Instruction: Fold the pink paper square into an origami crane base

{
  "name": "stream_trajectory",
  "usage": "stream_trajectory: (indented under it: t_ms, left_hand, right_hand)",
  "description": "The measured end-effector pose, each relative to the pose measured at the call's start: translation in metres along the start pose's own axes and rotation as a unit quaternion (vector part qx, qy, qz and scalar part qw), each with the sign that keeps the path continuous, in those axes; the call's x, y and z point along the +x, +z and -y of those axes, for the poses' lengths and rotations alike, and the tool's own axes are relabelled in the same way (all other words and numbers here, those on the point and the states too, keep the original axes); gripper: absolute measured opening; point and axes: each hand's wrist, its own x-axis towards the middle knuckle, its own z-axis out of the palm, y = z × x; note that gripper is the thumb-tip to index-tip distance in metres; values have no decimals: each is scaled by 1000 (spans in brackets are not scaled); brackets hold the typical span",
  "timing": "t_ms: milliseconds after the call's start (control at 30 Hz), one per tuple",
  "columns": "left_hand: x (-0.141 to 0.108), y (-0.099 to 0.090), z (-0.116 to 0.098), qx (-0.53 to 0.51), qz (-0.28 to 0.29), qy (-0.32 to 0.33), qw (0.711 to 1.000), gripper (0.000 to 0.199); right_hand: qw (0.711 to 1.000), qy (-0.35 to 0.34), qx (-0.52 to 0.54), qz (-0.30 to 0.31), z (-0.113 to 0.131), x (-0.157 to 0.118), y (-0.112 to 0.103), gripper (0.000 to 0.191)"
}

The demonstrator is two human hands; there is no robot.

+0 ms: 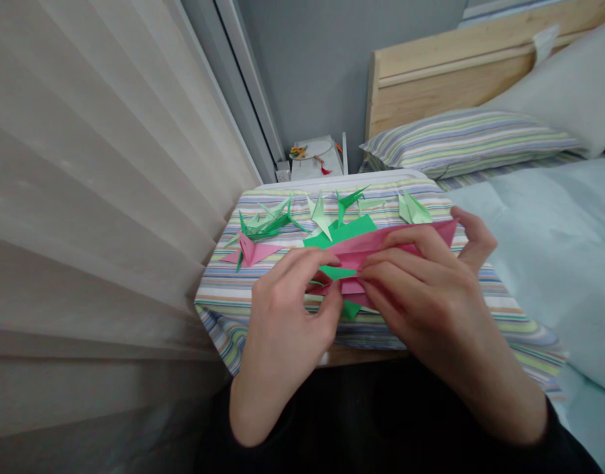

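Observation:
A pink paper [354, 247], partly folded, is held between both hands above the striped cloth. My left hand [295, 303] pinches its left end between thumb and fingers. My right hand [425, 276] grips the paper near its middle, with the little finger raised away at the right. Beneath the pink paper lies green paper [349, 230], partly covered by it. A folded pink paper crane [250, 251] sits to the left of my left hand. Behind the hands are several folded green figures, among them a dark green one [349, 203] and a pale green one [413, 208].
The striped cloth [223, 276] covers a small table. A pale curtain [109, 197] hangs close on the left. At the right is a bed with a light blue cover [544, 230] and a striped pillow [480, 141]. Behind the table stands a white surface [309, 170] with small items.

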Motion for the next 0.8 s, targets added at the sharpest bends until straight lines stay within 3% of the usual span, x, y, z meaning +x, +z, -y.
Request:
stream_trajectory:
  t_ms: [100, 233, 400, 600, 800]
  left_hand:
    - [-1, 0, 1, -34, -3, -9, 999, 19]
    - [-2, 2, 2, -64, -10, -22, 998, 12]
    - [-3, 3, 1, -97, -14, -44, 994, 8]
    - [1, -1, 4, -197, 23, -97, 975, 16]
    - [1, -3, 5, -237, 22, -78, 968, 20]
  right_hand:
    - [1000, 10, -16, 7, 0, 0, -3, 25]
    - [999, 14, -30, 22, 0, 0, -5, 13]
    - [999, 13, -16, 37, -2, -2, -4, 23]
    - [998, 20, -22, 46, -10, -3, -6, 25]
    - [998, 20, -6, 63, -11, -2, -9, 25]
